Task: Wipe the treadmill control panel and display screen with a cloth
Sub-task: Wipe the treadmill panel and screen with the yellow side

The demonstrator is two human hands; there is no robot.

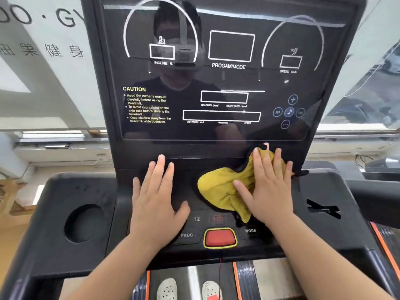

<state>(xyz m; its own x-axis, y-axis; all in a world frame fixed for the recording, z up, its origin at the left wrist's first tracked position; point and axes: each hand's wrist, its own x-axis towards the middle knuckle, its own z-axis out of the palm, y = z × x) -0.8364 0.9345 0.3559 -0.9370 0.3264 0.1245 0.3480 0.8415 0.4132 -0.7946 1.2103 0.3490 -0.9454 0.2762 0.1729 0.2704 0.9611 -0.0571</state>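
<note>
— Where is the cloth (225, 189) found?
— It is seen crumpled on the black control panel (190, 185), just below the display screen (220, 83) and above the red button (220, 238). It is yellow, and a dark edging is seen along its upper side.

— How is it held?
— It is pressed flat under the right hand (267, 187). The fingers (263, 163) are spread wide and laid over the cloth, not curled around it.

— And the left hand (157, 195)?
— It is laid palm down on the bare panel, beside the cloth but apart from it. Its fingers are extended, slightly fanned, and nothing is held.

— What else is shown?
— A round cup recess (85, 223) is seen on the left of the console, and two white shoes (167, 289) on the belt below.
</note>
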